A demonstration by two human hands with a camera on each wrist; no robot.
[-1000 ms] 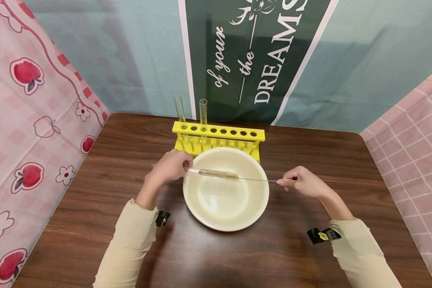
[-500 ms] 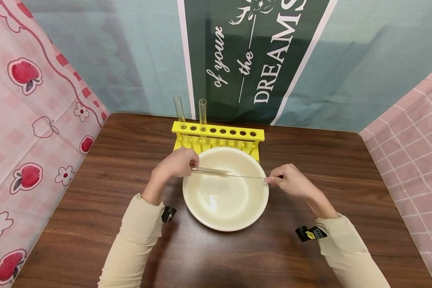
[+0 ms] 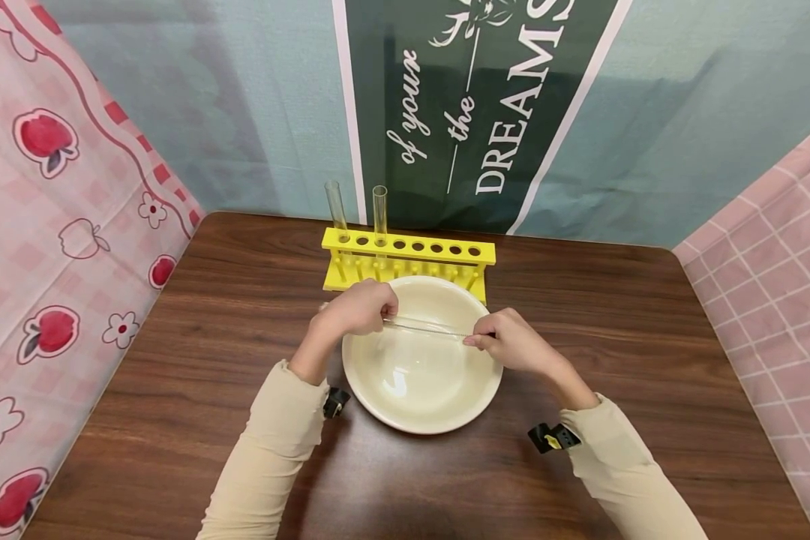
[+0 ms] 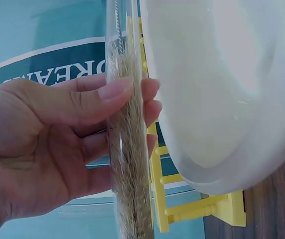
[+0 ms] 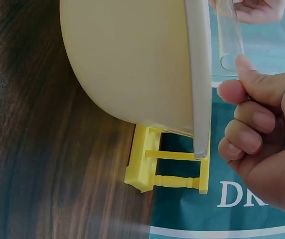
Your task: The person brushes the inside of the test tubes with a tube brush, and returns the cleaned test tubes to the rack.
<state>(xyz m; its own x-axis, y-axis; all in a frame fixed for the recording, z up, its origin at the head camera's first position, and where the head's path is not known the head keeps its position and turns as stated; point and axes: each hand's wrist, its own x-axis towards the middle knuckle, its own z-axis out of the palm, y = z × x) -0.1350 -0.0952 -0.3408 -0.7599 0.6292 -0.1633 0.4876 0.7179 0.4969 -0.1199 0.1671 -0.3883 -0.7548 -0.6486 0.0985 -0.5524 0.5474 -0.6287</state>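
A clear test tube [image 5: 227, 42] lies roughly level above the cream basin [image 3: 415, 401]. My left hand [image 3: 361, 306] holds the tube, thumb on one side and fingers behind it in the left wrist view. Inside the tube is a brush with tan bristles [image 4: 131, 174], packed along the gripped stretch and below it. The brush's twisted wire runs toward the tube's mouth. My right hand [image 3: 513, 341] pinches the wire between thumb and forefinger, close to that mouth, with its other fingers curled. The end of the wire is hidden in the right hand.
Behind the basin and touching or nearly touching it stands a yellow test-tube rack [image 3: 439, 251]. It bears two upright test tubes, a left one [image 3: 336, 206] leaning slightly and another [image 3: 380, 210] beside it. The wooden table [image 3: 243, 255] meets a printed cloth at the back.
My hands have come closer together over the basin. The left hand and tube moved right, the right hand moved left, and the brush went deeper into the tube.
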